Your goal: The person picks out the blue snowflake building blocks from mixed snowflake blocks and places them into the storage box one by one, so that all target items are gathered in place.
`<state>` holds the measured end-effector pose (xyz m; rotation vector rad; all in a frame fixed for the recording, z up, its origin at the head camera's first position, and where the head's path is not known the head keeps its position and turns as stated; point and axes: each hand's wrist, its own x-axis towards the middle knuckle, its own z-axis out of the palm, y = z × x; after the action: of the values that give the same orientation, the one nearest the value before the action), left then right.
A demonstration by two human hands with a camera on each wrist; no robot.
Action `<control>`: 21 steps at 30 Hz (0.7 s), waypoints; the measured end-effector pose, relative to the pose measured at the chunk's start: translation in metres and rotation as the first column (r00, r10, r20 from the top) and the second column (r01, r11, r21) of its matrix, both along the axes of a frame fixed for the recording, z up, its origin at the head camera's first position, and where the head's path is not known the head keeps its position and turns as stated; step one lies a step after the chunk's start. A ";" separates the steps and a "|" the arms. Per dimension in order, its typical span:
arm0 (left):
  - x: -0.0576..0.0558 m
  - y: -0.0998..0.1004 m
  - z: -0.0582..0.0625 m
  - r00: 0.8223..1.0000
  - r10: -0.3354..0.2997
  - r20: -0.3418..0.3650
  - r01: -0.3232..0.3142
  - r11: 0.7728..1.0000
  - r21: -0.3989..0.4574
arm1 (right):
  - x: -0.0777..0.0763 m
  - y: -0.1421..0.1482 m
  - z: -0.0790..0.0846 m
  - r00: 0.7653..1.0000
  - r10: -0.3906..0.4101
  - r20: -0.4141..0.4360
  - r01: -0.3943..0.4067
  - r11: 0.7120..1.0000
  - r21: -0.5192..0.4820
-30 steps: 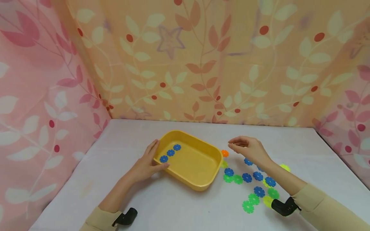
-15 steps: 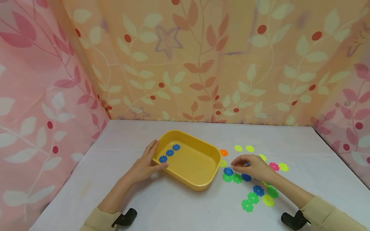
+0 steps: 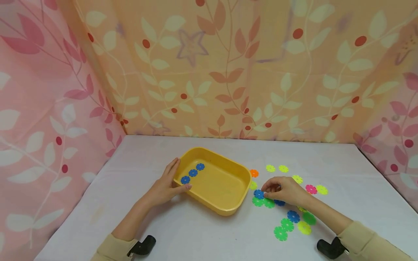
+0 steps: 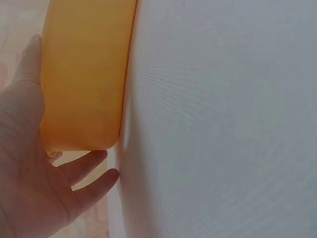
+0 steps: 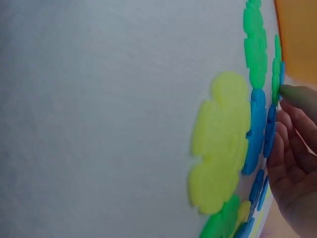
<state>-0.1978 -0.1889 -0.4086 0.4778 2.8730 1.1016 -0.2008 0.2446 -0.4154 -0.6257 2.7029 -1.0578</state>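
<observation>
1 blue disc (image 3: 258, 194): touching the right hand (image 3: 288, 190) at thumb and forefinger, its right edge at their tips; fingers bent, whether pinching cannot be told. Overlaps 1 green disc (image 3: 257, 202), near the tray (image 3: 218, 177).
3 inner discs (image 3: 193, 173): blue, in a row inside the tray.
1 left hand (image 3: 162, 188): fingers extended, touching the tray's corner.

a leafy orange curtain (image 3: 225, 69) stands behind a white tabletop (image 3: 202, 235), pink leafy cloth (image 3: 42, 108) flanking it.
</observation>
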 end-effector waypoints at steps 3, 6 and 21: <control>0.000 0.000 0.000 1.000 0.001 0.004 -0.001 1.000 -0.004 | 0.000 0.000 0.000 1.000 0.014 -0.009 -0.014 1.000 -0.001; 0.000 0.000 0.000 1.000 0.005 0.007 -0.005 1.000 -0.010 | -0.001 0.000 -0.001 0.999 0.025 -0.021 -0.025 1.000 0.000; 0.000 0.000 -0.001 1.000 -0.008 -0.009 0.008 1.000 -0.012 | -0.003 0.005 0.014 0.985 -0.018 -0.171 0.014 1.000 -0.025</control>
<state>-0.1981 -0.1887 -0.4101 0.4945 2.8817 1.0832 -0.2040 0.2494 -0.4013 -0.7329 2.8493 -1.0882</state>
